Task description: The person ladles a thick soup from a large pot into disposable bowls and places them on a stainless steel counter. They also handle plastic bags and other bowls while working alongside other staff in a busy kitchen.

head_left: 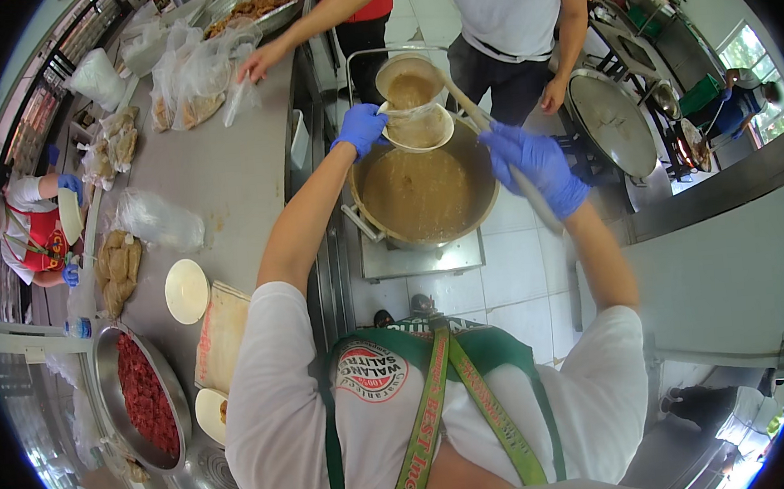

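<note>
Pot (490, 188): one, large, round, standing on a low metal stand (420, 259) beside the tabletop's right edge; holds cloudy brown soup (416, 199). Bowl (421, 145): one, white, over the pot's far rim, brown soup inside; the left hand (361, 130), gloved in blue, has its fingers closed on the left side of the rim. Ladle (466, 100): one, deep and round, brown soup in its cup, held just beyond the bowl; the right hand (537, 169), likewise gloved, is wrapped firmly around its long handle. Tabletop (223, 170): grey. At its far end, a steel tray (289, 14) of browned food; nearer, clear bags (185, 86) with brown food in the bottom, a co-worker's bare hand (259, 61) reaching close by. Along the left edge, a filled brown bag (120, 268), and beside it a crumpled clear plastic bag (160, 220). Toward the near end, a second bowl (188, 290), white, next to a printed sheet (223, 336); a third bowl (209, 416), partly hidden by the sleeve, contents unclear. By the near left corner, a steel basin (178, 400) of red, meat-like pieces (146, 393).
</note>
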A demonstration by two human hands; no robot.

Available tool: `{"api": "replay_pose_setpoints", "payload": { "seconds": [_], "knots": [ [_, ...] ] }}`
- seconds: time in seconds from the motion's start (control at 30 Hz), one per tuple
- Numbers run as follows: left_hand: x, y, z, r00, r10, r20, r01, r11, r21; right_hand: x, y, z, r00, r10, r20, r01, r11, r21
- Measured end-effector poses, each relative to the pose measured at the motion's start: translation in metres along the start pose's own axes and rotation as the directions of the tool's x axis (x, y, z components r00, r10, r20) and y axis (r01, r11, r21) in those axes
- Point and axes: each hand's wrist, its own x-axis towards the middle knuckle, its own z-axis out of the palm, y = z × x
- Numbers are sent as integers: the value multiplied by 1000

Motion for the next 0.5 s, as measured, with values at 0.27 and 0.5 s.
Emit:
{"api": "replay_pose_setpoints", "payload": {
  "seconds": [0.27,0.5],
  "knots": [
    [-5,-16,0,981,149,-121,-147,989,29,-20,-30,1,784,483,390,-592,770,238],
    [4,-99,12,958,210,-195,-166,961,219,-32,17,65,616,778,-124,-517,518,681]
  ]
}}
